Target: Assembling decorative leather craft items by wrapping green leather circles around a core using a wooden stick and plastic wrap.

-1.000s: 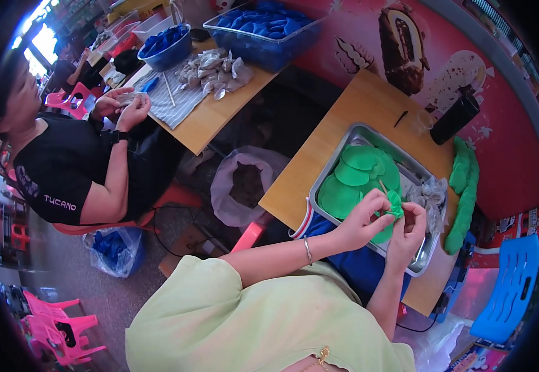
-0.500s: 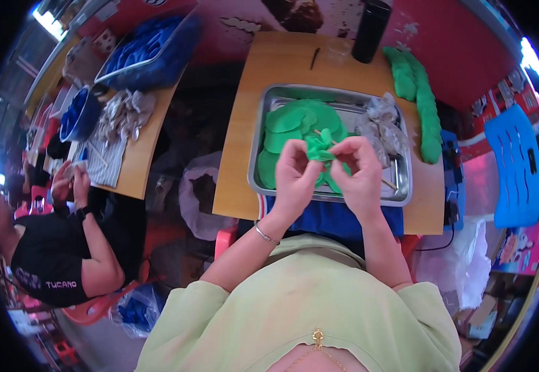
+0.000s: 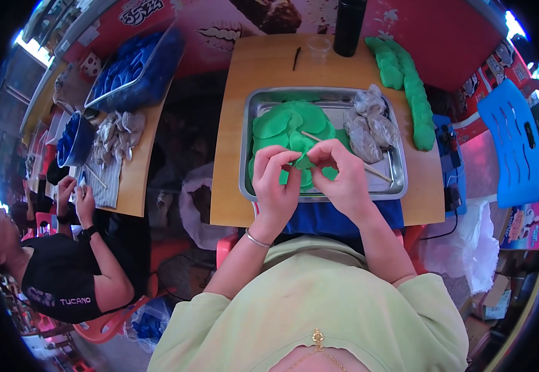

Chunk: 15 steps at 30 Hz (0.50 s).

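over a metal tray (image 3: 339,113), hands (image 3: 277,187) pinching a green piece (image 3: 304,162), grey bundles (image 3: 373,129) right, black bottle (image 3: 349,28) behind

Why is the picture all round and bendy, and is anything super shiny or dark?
Head view: a fisheye lens curves things toward the black rim; head view: white glare at the upper left and upper right edges; head view: the metal tray shines beneath the left hand and right hand; head view: deep shadow left of the wooden table.
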Each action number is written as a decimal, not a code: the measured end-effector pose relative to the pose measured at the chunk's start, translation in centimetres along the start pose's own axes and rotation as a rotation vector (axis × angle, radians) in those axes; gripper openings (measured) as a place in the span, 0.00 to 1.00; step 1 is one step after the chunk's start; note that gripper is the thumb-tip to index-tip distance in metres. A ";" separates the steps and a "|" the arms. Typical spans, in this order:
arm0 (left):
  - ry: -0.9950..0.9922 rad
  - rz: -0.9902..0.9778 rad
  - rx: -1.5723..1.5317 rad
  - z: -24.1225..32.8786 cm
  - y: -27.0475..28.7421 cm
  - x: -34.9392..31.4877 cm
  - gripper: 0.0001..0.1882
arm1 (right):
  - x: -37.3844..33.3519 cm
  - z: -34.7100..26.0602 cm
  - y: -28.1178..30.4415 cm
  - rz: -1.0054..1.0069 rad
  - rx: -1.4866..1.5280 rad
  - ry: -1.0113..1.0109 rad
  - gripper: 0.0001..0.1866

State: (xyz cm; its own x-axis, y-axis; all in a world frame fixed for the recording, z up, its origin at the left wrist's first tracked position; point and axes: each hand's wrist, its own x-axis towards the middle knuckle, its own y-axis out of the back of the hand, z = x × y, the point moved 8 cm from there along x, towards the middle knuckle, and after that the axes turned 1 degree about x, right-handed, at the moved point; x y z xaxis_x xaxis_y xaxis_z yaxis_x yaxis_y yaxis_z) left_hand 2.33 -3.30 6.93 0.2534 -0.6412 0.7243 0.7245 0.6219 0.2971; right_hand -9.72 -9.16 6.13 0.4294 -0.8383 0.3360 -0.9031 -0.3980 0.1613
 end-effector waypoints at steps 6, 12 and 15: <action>0.381 -0.069 -0.274 -2.2 -2.1 -1.6 0.06 | 0.2 -1.0 1.1 0.237 -0.270 0.096 0.15; 0.700 -0.072 -0.848 -4.3 -4.0 -2.7 0.10 | 0.0 0.2 1.2 0.211 -0.222 0.033 0.14; 0.772 -0.065 -1.040 -4.3 -4.3 -2.7 0.12 | 0.0 0.4 1.1 0.221 -0.124 0.021 0.15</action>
State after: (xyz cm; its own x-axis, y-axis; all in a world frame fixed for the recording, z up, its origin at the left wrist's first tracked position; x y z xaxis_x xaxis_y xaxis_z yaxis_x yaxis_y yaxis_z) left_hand 1.24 -6.13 1.01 0.2484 -0.9654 0.0795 0.8160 0.1643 -0.5542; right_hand -10.73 -9.78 5.96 0.2230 -0.8914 0.3946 -0.9684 -0.1563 0.1942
